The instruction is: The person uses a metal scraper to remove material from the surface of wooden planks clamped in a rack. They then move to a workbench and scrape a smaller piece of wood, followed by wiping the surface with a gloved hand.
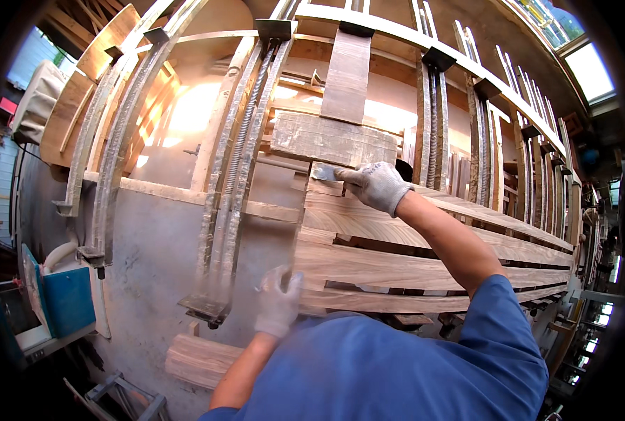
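My right hand, in a pale work glove, grips a putty knife. Its flat metal blade lies at the end of the wooden boards, just below a worn wooden block. The fingers hide the knife's handle. Near the boards' lower left end is my left hand, also gloved and slightly blurred. Its thumb and fingers are apart, and nothing shows between them. The boards run off to the right, side by side, with dark gaps between some of them.
Long metal screw clamps stand in a row along a wooden rack. A brown plank leans above the block. Below my left hand lies a thick wooden piece. A blue machine is at the left, near a metal frame.
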Available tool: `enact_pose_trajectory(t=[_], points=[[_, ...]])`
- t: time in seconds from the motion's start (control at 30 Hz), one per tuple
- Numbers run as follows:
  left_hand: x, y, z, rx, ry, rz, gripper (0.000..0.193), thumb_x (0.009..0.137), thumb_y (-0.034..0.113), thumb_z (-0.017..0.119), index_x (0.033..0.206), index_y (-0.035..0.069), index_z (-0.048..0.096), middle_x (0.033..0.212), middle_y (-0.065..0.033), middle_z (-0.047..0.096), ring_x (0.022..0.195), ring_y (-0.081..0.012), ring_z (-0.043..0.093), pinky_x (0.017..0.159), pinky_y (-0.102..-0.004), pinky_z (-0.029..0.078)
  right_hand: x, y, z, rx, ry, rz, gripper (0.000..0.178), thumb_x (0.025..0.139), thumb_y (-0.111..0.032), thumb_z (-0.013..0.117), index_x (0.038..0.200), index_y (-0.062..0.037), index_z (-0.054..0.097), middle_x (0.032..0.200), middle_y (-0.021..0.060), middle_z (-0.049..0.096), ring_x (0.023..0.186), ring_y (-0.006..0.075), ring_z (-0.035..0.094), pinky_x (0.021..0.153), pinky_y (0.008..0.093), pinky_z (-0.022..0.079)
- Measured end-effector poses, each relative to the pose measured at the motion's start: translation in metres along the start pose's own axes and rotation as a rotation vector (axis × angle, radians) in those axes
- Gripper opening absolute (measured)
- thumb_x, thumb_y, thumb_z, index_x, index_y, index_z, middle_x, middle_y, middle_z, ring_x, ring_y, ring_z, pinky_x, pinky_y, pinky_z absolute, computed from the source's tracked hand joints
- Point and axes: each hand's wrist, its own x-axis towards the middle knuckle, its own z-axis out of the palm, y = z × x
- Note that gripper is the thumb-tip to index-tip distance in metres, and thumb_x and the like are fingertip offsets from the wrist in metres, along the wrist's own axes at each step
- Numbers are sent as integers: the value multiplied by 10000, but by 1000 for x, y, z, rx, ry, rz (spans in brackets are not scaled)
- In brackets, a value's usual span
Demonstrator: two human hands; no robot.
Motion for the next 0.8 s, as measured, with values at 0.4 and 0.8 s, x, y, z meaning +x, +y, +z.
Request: enact_pose_trajectory(t=[0.4, 0.8], points=[[1, -3, 3, -51, -3, -12, 439, 993, 344, 757, 1268, 4, 719, 1303, -244, 698, 1229, -408, 645, 1069, -494, 513, -25, 3, -18, 470, 17, 199, 377, 1041, -268, 709, 1387, -122, 735, 1258, 153, 774, 1137, 303, 772, 1007, 367, 613], [0, 5, -2, -1, 64, 21, 459, 966, 350, 798, 1224, -26, 745, 1225, -254, 743, 1166, -404, 701, 1045, -470, 546, 8, -58, -16, 436, -1, 81, 380, 1060, -300, 639, 1369, -101, 732, 1257, 207, 756, 1133, 386, 749, 997, 443, 600]])
